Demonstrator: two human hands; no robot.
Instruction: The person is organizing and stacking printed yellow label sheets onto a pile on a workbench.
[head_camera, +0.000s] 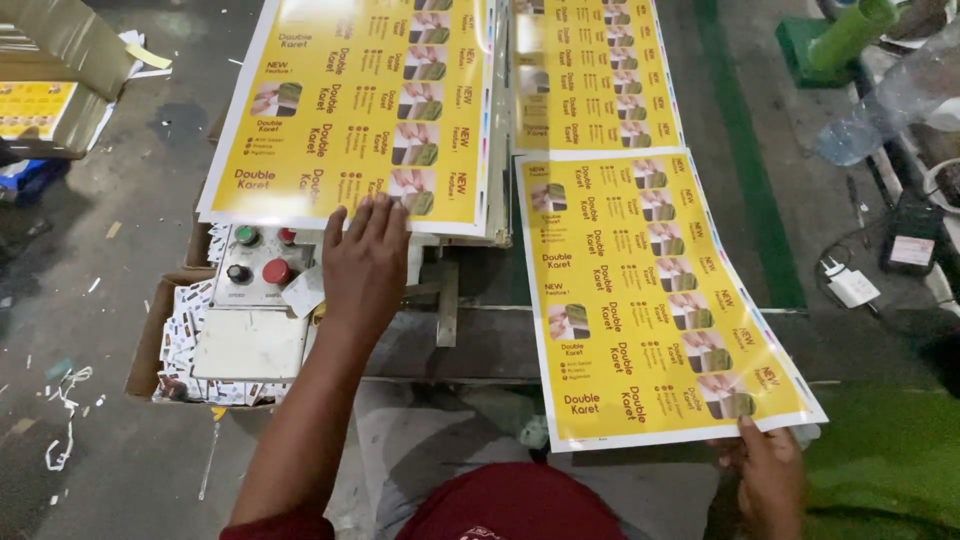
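Pressing hand: the left hand lies flat with fingers spread, palm down, on the near edge of a stack of yellow printed paper sheets with white borders; it grips nothing.
Holding hand: the right hand is closed in a pinch on the near right corner of a single yellow printed sheet with a white margin, thumb on top.
Single sheet: it lies slanted, its far end resting on the machine bed near another yellow sheet, its near end overhanging toward the person.
Stack: it sits on the dark metal machine table, reaching to the far edge of the view, just left of the single sheet and apart from it by a narrow gap.
Control box: a grey metal panel with a green button, a black knob and red buttons sits under the stack's near edge, touching the left wrist's side.
Cardboard box: an open brown carton filled with small white printed cards stands below the panel, at the table's left corner.
Person: a dark red sleeve and shirt show at the bottom.
Floor: grey concrete with paper scraps on the left; a green painted stripe on the right.
Right side: a white charger plug with cable and a clear plastic bottle lie well apart from the hands.
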